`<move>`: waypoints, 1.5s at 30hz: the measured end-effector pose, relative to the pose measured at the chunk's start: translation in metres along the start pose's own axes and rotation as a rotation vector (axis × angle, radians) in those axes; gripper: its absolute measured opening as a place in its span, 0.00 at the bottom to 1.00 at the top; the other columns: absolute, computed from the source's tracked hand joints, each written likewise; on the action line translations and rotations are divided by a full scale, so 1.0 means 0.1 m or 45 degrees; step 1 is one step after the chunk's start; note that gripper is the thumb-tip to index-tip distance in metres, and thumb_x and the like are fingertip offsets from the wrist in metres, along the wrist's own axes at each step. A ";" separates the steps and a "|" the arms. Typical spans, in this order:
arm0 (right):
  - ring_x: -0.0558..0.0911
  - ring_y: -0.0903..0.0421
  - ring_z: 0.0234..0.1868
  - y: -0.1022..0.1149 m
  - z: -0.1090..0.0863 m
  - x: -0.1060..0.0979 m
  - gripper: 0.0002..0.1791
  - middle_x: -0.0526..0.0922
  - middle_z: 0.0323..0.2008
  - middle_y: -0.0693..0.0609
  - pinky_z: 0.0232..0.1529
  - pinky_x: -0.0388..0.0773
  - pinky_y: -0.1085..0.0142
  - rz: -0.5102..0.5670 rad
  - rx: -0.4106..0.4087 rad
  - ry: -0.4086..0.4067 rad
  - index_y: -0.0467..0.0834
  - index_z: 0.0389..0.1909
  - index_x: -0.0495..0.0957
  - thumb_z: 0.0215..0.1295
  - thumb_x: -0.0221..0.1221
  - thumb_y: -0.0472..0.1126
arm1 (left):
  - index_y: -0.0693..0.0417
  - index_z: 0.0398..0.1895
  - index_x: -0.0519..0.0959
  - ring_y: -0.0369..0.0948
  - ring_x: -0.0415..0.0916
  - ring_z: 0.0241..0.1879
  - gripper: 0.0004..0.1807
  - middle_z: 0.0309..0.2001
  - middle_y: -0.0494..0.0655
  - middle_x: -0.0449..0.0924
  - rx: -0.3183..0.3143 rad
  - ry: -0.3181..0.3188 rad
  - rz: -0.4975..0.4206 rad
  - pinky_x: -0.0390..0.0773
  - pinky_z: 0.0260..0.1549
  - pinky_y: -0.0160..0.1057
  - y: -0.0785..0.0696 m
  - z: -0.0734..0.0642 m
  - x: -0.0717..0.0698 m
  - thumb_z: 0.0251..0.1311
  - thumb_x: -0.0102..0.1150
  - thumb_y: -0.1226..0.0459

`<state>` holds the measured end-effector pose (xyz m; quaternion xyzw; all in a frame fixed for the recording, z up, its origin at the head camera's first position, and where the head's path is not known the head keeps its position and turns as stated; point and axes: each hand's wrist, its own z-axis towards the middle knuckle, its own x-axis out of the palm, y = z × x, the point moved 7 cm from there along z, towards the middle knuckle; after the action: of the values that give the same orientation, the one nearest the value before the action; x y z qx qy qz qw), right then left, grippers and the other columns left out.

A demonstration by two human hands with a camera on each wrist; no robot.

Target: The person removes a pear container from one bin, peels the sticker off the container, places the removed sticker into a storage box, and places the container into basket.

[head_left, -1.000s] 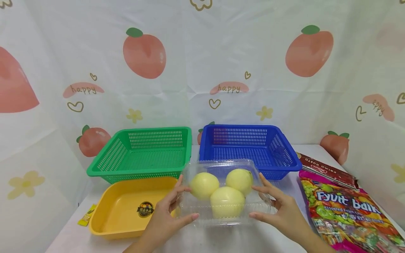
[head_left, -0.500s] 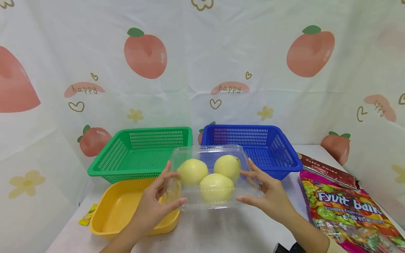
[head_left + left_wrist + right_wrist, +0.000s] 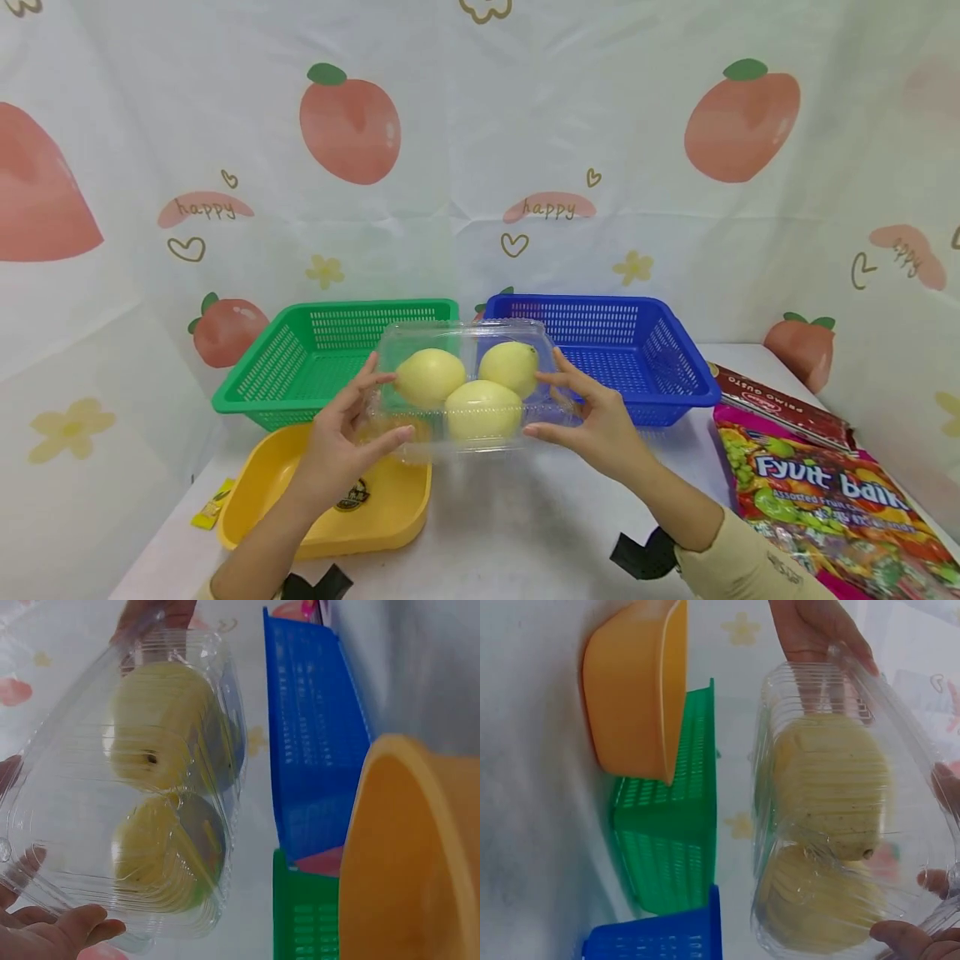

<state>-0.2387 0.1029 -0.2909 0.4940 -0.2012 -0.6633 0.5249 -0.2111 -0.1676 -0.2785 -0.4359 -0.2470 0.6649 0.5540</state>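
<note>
Both hands hold a clear plastic clamshell box (image 3: 461, 331) up over the table, one at each side. Three pale yellow, round fruits (image 3: 483, 410) show through its lid. My left hand (image 3: 333, 450) grips the left side, thumb along the near edge and fingers round the side. On the opposite side my right hand (image 3: 600, 421) grips in the same way. The left wrist view shows the lidded box (image 3: 67, 825) raised above the basket rims, tilted in that picture. Fingertips of the right hand (image 3: 911, 941) press on the plastic in the right wrist view.
Behind the box stand a green basket (image 3: 258, 367) and a blue basket (image 3: 678, 367). A yellow tub (image 3: 390, 525) sits at the left, partly behind my forearm, beside a small yellow packet (image 3: 213, 504). A candy bag (image 3: 817, 508) and a dark red packet (image 3: 780, 404) lie at the right.
Both hands have carried the box of fruits left and away from me, so it now overlaps the fronts of both baskets in the head view. The grip is unchanged.
</note>
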 end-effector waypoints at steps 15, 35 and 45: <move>0.68 0.44 0.65 0.13 0.61 0.28 0.25 0.63 0.68 0.44 0.51 0.76 0.60 0.051 -0.049 -0.002 0.39 0.49 0.80 0.48 0.69 0.43 | 0.62 0.61 0.66 0.46 0.57 0.69 0.28 0.72 0.54 0.52 -0.030 -0.079 0.221 0.64 0.51 0.14 0.09 0.28 -0.48 0.56 0.61 0.69; 0.81 0.48 0.51 0.14 1.35 0.77 0.19 0.71 0.62 0.43 0.42 0.81 0.70 0.118 -0.011 -0.052 0.39 0.46 0.82 0.53 0.66 0.43 | 0.44 0.64 0.67 0.54 0.59 0.67 0.28 0.69 0.52 0.58 -0.272 -0.157 0.345 0.69 0.58 0.30 0.42 0.65 -1.05 0.60 0.58 0.54; 0.70 0.53 0.64 -0.03 1.58 0.97 0.20 0.73 0.61 0.45 0.59 0.72 0.60 0.161 0.085 -0.082 0.40 0.46 0.82 0.52 0.67 0.45 | 0.49 0.66 0.65 0.53 0.59 0.67 0.32 0.71 0.53 0.55 -0.346 -0.202 0.377 0.66 0.61 0.52 0.59 0.77 -1.20 0.59 0.57 0.50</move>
<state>-0.3735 -0.0227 -0.2682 0.4758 -0.2707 -0.6372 0.5424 -0.3065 -0.2854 -0.2512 -0.4844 -0.3104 0.7318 0.3653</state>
